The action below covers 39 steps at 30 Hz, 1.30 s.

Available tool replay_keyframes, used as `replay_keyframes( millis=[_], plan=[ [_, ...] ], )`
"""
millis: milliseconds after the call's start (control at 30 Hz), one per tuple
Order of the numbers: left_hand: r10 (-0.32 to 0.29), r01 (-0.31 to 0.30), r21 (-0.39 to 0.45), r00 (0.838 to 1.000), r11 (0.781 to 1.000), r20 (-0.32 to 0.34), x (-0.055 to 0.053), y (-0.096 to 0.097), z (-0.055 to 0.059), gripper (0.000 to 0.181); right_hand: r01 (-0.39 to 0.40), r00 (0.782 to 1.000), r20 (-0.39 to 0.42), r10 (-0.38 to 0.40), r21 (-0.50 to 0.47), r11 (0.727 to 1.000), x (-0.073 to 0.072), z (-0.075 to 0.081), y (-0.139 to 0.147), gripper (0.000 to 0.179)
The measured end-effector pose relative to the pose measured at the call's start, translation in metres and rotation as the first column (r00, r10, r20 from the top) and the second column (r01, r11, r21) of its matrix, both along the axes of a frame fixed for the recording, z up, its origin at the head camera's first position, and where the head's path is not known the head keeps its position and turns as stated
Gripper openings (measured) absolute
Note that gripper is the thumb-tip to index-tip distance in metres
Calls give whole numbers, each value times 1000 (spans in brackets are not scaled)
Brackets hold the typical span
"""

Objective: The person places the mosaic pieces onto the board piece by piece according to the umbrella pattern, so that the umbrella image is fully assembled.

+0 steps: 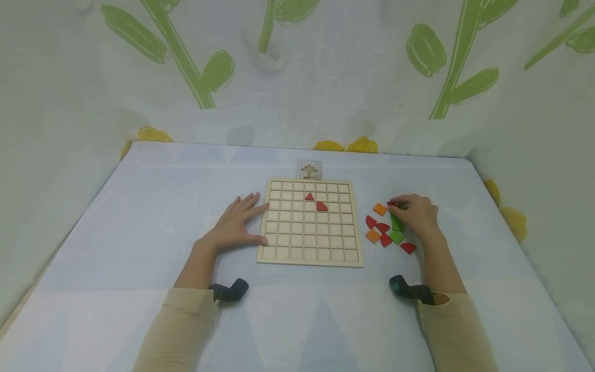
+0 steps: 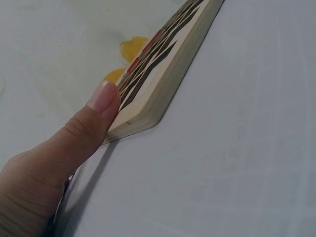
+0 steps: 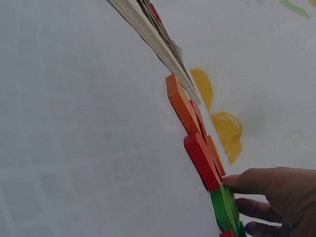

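Note:
A wooden grid board (image 1: 303, 227) lies flat on the table. On it are a red triangle (image 1: 309, 197) and a red quarter-circle piece (image 1: 322, 206). My left hand (image 1: 236, 225) rests at the board's left side, fingers spread, with the thumb (image 2: 101, 101) against the near corner in the left wrist view. Right of the board, my right hand (image 1: 416, 214) pinches a small red piece (image 1: 391, 203) between thumb and fingertips, over the loose pieces. Under and beside those fingers are green pieces (image 1: 397, 223), partly hidden by the hand.
A small pattern card (image 1: 309, 169) touches the board's far edge. Around the right hand lie orange squares (image 1: 373, 236), several red quarter-circles (image 1: 408, 248) and a green square (image 1: 396, 237). The table (image 1: 297, 320) meets a white wall with painted leaves.

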State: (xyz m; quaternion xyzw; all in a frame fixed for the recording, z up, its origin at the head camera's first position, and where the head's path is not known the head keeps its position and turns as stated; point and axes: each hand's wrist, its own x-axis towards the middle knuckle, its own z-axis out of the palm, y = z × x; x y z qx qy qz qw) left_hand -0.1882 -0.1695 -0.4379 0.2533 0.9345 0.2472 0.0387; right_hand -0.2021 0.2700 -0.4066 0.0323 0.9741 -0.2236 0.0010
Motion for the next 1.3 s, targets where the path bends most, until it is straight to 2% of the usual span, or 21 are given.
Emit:
replay_keyframes(
  millis=[133,267,400,633,900,1133,1300],
  plan=[
    [0,0,-1,1000,1000,0,0,0,1,98,-25,1000,-5,25,-10,1000,-1,2,-2,34],
    [0,0,-3,1000,1000,-3,0,0,1,98,-26,999,-28,28,56,998,-1,3,-3,38],
    [5,-5,-3,1000,1000,1,0,0,1,98,-4,1000,-12,5,92,996,0,3,-3,40],
    [5,-5,-3,1000,1000,5,0,1,1,97,34,999,26,-33,-17,999,0,2,-4,38],
    [25,-25,-7,999,1000,31,2,3,4,98,60,997,-41,-63,-84,995,2,4,-7,38],
    [18,-18,-11,999,1000,30,3,3,5,97,12,997,-80,-21,-104,995,5,13,-19,36],
    [23,-22,-18,999,1000,27,2,2,5,97,-36,995,-95,22,-140,989,0,13,-28,35]
  ],
)
